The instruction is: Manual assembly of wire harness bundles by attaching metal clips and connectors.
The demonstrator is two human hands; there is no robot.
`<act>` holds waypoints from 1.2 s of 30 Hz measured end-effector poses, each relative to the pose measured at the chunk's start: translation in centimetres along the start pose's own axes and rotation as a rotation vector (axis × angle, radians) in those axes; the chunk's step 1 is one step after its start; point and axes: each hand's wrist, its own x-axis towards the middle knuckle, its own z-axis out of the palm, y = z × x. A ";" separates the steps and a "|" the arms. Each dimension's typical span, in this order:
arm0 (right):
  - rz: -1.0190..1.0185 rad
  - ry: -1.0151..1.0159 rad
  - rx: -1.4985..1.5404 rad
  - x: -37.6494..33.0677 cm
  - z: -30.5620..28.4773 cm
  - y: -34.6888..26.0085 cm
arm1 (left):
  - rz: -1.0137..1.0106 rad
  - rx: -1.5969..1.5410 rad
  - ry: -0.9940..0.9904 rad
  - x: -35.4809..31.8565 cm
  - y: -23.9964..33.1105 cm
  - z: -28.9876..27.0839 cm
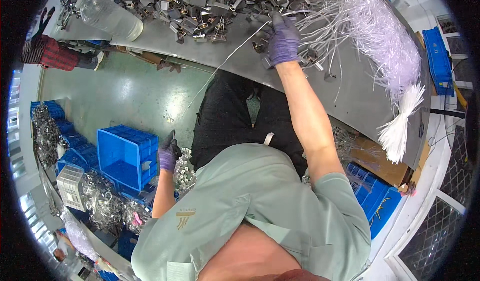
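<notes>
My right hand [284, 40], in a purple glove with dark fingertips, is at the table's near edge with its fingers closed round a thin white strand [218, 68]. The strand trails from the fingers down to the left, over the edge. Small dark rectangular pieces [197, 11] are heaped beyond the hand, and a few lie beside it. Loose white strands [327, 36] fan out to its right. Low beside my left thigh, my left hand [168, 156] is gloved too, its fingers apart and nothing visible in them. Below it lie many small shiny pieces [186, 171].
A clear plastic bottle [111, 17] lies on the grey table [230, 48]. A long lilac-white strand bundle [387, 46] lies at right. An open blue crate [119, 153] and heaped parts [102, 196] stand at left. Another person [55, 53] is at far left.
</notes>
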 end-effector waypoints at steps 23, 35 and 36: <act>0.112 -0.271 -0.801 -3.9 1.1 -4.1 | 0.303 0.173 -0.385 -1.8 11.4 9.3; 0.260 -0.478 -0.738 -9.4 2.5 -1.4 | 0.212 -0.089 -0.575 0.2 17.8 16.3; 0.201 -0.517 -0.733 -9.8 2.5 -1.1 | 0.375 -0.048 -0.522 0.5 18.1 17.5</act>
